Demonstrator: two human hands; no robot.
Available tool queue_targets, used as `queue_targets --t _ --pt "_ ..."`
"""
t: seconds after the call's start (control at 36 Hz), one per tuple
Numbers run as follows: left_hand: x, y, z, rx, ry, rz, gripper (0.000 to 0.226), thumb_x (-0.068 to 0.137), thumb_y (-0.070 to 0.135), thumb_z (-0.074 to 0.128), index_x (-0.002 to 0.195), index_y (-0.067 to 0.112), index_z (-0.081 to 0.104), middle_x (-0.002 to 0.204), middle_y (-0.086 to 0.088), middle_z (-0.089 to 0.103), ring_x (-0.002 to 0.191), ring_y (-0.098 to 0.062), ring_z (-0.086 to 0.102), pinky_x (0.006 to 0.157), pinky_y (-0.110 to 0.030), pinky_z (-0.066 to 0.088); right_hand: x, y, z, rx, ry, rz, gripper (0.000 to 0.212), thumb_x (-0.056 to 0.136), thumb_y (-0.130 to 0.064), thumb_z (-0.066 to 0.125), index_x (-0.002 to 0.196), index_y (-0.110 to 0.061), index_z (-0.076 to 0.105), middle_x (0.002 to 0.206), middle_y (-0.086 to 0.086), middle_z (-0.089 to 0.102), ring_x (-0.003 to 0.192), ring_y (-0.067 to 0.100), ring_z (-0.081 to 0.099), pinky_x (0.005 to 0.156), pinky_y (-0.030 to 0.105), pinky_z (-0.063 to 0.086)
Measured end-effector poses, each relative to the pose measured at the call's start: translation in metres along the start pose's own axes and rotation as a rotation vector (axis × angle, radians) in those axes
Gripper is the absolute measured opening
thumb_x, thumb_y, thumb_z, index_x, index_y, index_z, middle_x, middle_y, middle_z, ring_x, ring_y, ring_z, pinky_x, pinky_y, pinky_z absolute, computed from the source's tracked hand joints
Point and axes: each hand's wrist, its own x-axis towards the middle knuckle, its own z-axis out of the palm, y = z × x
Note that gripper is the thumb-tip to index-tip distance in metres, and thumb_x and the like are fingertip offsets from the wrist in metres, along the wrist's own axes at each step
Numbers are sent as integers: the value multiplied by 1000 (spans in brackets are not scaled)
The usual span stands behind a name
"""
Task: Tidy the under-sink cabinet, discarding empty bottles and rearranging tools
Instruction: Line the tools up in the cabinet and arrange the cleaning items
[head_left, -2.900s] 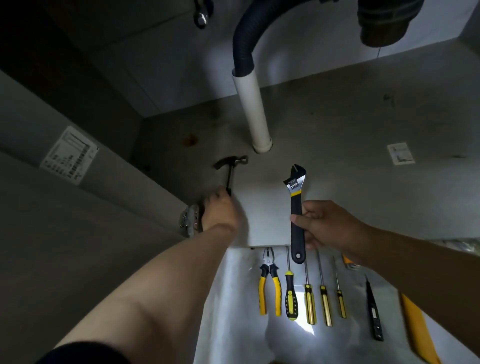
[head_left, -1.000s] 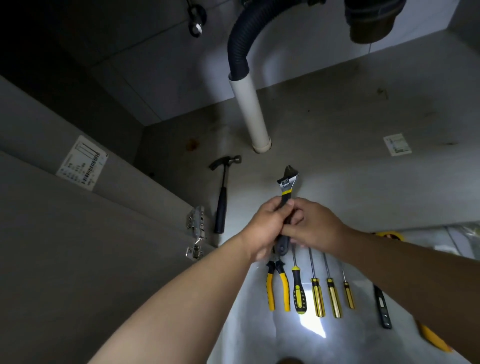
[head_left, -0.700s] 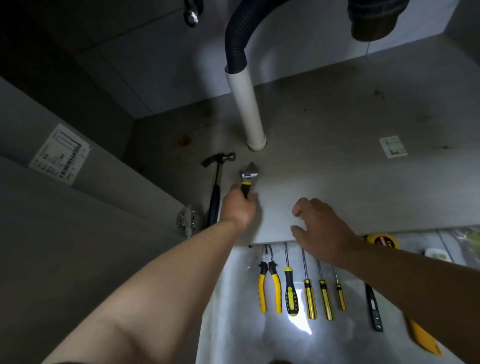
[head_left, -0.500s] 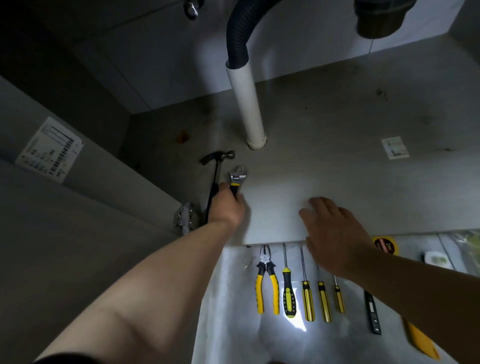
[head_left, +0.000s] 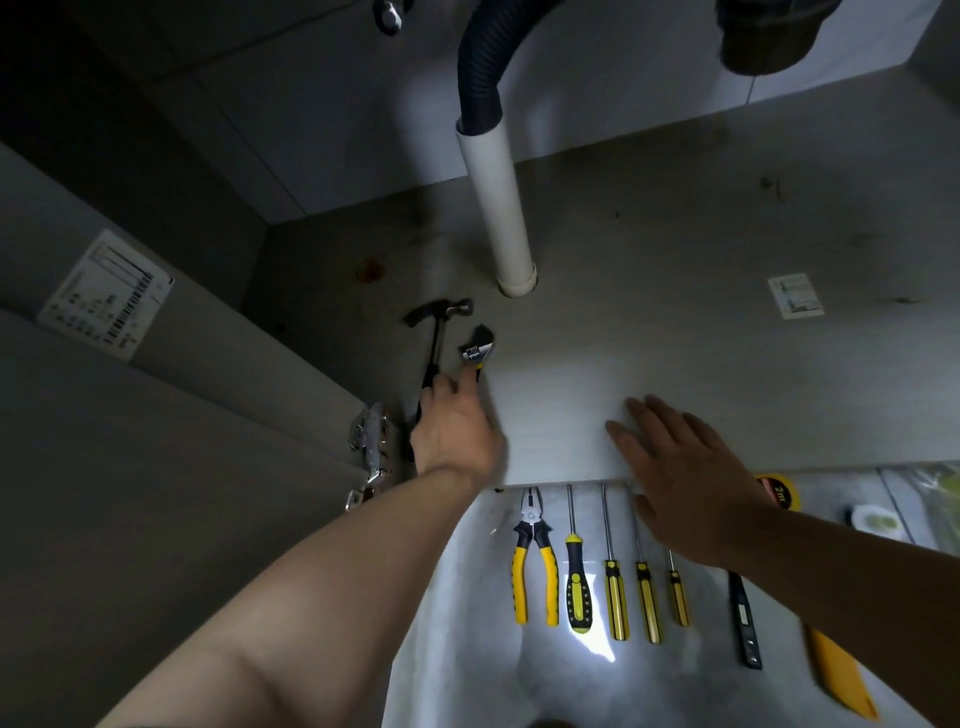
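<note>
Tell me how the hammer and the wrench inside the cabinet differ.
The hammer lies free, while the left hand holds the wrench by its handle. The hammer is dark; the wrench has a yellow band. Side by side, both point their heads toward the back of the cabinet.

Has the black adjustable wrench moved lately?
Yes. The black adjustable wrench went left: from right of the white drain pipe to beside the black hammer.

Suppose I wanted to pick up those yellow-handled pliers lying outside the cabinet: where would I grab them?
By the yellow handles, probably, closing round both from above. The pliers lie flat, handles nearest the person, nose toward the cabinet; a screwdriver lies close on their right, so the left side is freer.
</note>
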Motion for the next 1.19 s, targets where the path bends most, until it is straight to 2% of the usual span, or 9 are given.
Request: queue_targets --t 0.08,0.58,0.72,0.78,0.86,0.92,1.0,1.08,1.19 --pt "-5 0 0 72 -2 38 51 84 9 48 133 23 46 120 -9 46 118 -32 45 66 -40 42 0 1 0 15 4 -6 82 98 -46 40 159 -22 -9 166 13 -15 153 31 -14 123 46 2" --pt "7 0 2 98 -17 3 62 85 -1 48 141 26 45 131 -8 43 122 -31 43 78 -42 48 -3 -3 -6 7 -109 -24 106 90 -45 56 153 -20 -26 157 15 -36 147 33 -30 123 48 -5" --pt "-32 0 11 84 200 239 45 79 10 63 123 17 56 116 -8 50 104 -28 48 84 -37 41 -5 -4 -14 11 -147 -13 106 90 -42 57 154 -19 -24 159 14 -34 148 32 -28 125 48 -2" --pt "-58 -4 23 4 165 391 37 83 15 63 118 21 52 112 -2 46 101 -21 47 86 -33 45 -6 -4 -15 29 -147 -9 102 91 -38 56 156 -21 -22 160 13 -32 149 31 -27 125 47 -1" --pt "-101 -15 46 -116 -5 432 18 94 21 53 111 25 48 109 5 42 93 -16 52 80 -31 50 -10 -8 -16 96 -93 -2 90 92 -32 54 159 -22 -5 166 10 -16 153 29 -14 124 45 5" --pt "-124 -24 62 -143 -85 337 14 97 30 51 109 28 46 110 7 42 90 -14 54 72 -31 53 -16 -11 -16 131 -8 -12 72 90 -27 56 153 -19 24 162 13 14 151 32 13 120 44 22" --pt "-141 -35 81 -187 -204 64 29 96 42 57 116 30 40 116 5 41 97 -11 51 69 -25 49 -28 -21 -10 148 121 -95 47 79 -17 63 126 -13 56 127 10 50 116 29 48 92 41 49" --pt "-142 -38 94 -170 -320 -91 53 89 56 63 125 26 38 122 2 40 112 -17 47 76 -29 49 -40 -32 -3 119 160 -135 35 68 -17 71 103 -14 67 106 7 58 98 27 56 68 31 45" --pt "-140 -29 106 -173 -393 -154 64 85 62 66 127 22 38 126 -1 42 119 -23 45 84 -38 50 -50 -45 8 130 16 -209 27 83 -18 57 109 -14 63 115 10 54 111 29 51 84 39 50"
